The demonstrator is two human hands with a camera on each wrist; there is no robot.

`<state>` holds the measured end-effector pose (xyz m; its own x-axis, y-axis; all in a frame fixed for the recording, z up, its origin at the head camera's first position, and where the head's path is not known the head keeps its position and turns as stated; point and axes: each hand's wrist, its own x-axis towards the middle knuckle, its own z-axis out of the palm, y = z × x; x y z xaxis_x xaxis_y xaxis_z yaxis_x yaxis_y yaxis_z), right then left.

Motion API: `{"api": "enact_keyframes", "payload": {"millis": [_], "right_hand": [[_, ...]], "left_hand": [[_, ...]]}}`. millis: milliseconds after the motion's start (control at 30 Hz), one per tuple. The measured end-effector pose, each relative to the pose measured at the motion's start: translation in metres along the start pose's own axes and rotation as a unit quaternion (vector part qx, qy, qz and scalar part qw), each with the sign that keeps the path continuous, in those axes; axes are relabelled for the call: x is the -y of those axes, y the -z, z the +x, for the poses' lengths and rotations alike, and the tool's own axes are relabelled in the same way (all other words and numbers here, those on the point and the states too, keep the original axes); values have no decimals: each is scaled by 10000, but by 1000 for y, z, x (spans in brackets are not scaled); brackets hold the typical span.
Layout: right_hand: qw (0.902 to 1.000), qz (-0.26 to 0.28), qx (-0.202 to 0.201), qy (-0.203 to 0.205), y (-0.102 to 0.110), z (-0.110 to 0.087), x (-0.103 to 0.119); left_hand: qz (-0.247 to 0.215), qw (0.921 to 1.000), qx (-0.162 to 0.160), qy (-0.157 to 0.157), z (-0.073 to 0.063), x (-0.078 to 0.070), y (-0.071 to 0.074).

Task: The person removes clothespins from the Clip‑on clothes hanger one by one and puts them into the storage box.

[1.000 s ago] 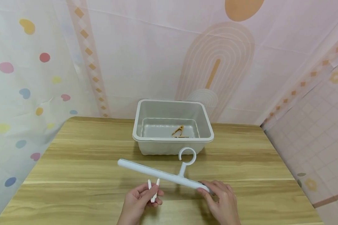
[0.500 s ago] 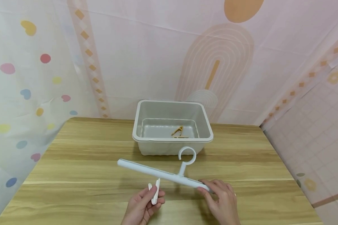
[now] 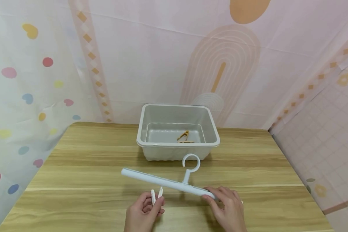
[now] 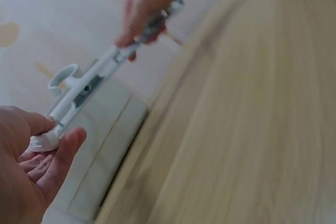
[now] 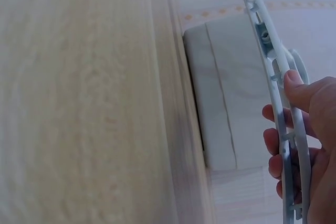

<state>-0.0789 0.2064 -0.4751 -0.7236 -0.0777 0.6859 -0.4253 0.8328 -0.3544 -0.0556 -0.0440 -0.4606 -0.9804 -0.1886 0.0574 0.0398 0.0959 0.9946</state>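
Note:
My right hand (image 3: 227,206) grips the right end of a pale blue hanger (image 3: 165,183), thumb on the near side. The hanger is held above the table, its hook (image 3: 192,162) pointing up and its far left end free. In the right wrist view, the fingers (image 5: 272,141) curl round its hollow, ribbed underside. Just below the hanger's bar, my left hand (image 3: 143,212) pinches a white clothespin (image 3: 153,197) between thumb and fingers. Two prongs of the clothespin point up, apart from each other; the hand hides its lower part.
Behind the hanger stands a grey plastic bin (image 3: 178,151) on the wooden table (image 3: 84,180). Golden-brown clothespins (image 3: 184,134) lie on its floor, toward the right. A patterned cloth (image 3: 150,64) hangs behind the table.
The clothespin has turned in my left hand, and its prongs now point more directly up. My right hand keeps its grip; the hanger has dipped slightly.

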Motion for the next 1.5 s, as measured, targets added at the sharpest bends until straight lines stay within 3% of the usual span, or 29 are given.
{"api": "enact_keyframes", "payload": {"millis": [33,67,100,167,200,300,500,700,867,1133,1500], "right_hand": [[10000,-25,4,-15,0,0,0],[10000,-57,5,-25,0,0,0],[10000,-70,0,-31,0,0,0],[9999,-100,-14,-34,1,0,0],[9999,-107,-17,-41,1,0,0],[9999,-118,-48,-48,1,0,-1],[9998,-143,-29,-134,2,0,-1],[9996,-178,37,-230,2,0,0],[9993,-234,82,-273,3,1,1],[9994,-274,91,-198,4,2,1],[9995,-278,130,-86,4,5,1]], "left_hand": [[358,9980,-167,-503,0,2,-1],[750,9910,-381,-1038,-1,4,-2],[1137,9788,-620,-1585,0,7,-2],[1730,9471,-1042,-2494,1,12,-2],[1929,9327,-1190,-2806,2,15,-2],[2200,9140,-1285,-3158,4,18,1],[2390,9153,-1074,-3058,3,19,7],[2154,9148,-742,-3334,4,15,10],[1905,9217,-663,-3312,6,4,10],[1917,9276,-653,-3139,16,-19,13],[2059,9190,-560,-3316,39,-42,18]]}}
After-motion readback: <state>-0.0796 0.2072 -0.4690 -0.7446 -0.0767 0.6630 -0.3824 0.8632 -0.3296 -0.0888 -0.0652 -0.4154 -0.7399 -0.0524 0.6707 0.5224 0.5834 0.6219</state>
